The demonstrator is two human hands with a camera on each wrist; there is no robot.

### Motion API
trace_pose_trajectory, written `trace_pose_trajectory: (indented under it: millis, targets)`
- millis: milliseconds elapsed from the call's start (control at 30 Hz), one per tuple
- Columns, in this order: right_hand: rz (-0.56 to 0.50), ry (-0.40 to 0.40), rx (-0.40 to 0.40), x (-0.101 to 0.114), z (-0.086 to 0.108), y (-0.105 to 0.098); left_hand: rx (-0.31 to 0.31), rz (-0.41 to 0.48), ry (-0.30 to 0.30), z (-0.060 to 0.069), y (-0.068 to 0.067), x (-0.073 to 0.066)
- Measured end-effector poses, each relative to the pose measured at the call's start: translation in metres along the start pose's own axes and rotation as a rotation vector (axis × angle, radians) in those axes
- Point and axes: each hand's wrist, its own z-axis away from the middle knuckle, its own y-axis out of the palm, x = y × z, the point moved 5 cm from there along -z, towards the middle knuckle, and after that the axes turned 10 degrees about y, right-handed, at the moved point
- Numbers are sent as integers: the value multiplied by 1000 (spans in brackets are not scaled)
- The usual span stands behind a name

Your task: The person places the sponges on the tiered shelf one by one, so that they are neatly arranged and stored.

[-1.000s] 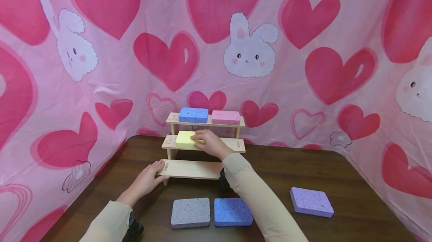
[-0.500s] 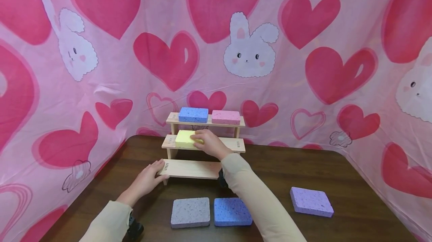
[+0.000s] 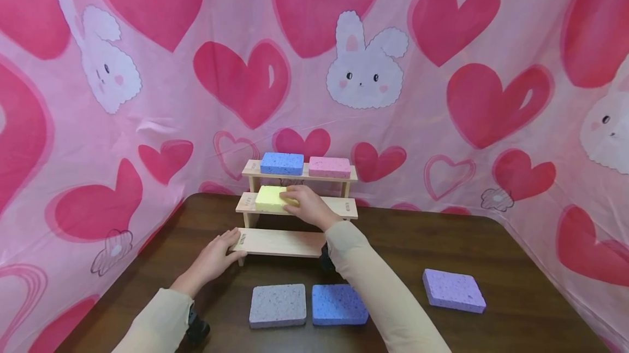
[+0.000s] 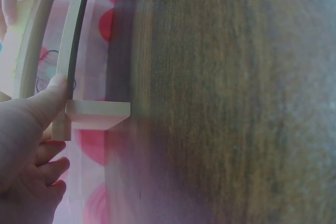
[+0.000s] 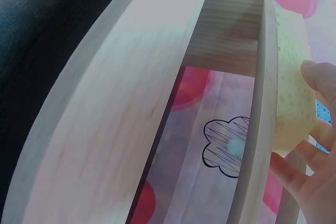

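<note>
At frame centre a three-tiered stand (image 3: pixel 295 239) sits on the counter (image 3: pixel 417 243), a cloth (image 3: pixel 304 9) behind it. On the top tier (image 3: pixel 251 167), the upper left sponge (image 3: pixel 282 164) lies just beside the upper right sponge (image 3: pixel 329 167). On the middle tier (image 3: pixel 344 207), before and below these, the middle sponge (image 3: pixel 269 198) lies left of centre, the right hand (image 3: pixel 314 206) at its right end. The left hand (image 3: pixel 213 260) lies at the left end of the lowest tier (image 3: pixel 275 242). At bottom centre, before the stand, the front left sponge (image 3: pixel 277 306) lies just beside the front right sponge (image 3: pixel 339 305); the outer sponge (image 3: pixel 454 290) lies well apart from them, at lower right
</note>
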Motion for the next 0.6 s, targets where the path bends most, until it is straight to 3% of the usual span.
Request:
trace_pose_trajectory:
  millis: [367, 600]
  targets:
    - [-29, -62, -47, -7, 13, -13, 8, 1, 2, 1, 1, 2]
    - [-125, -29, -72, -18, 29, -28, 10, 0, 4, 0, 2, 3]
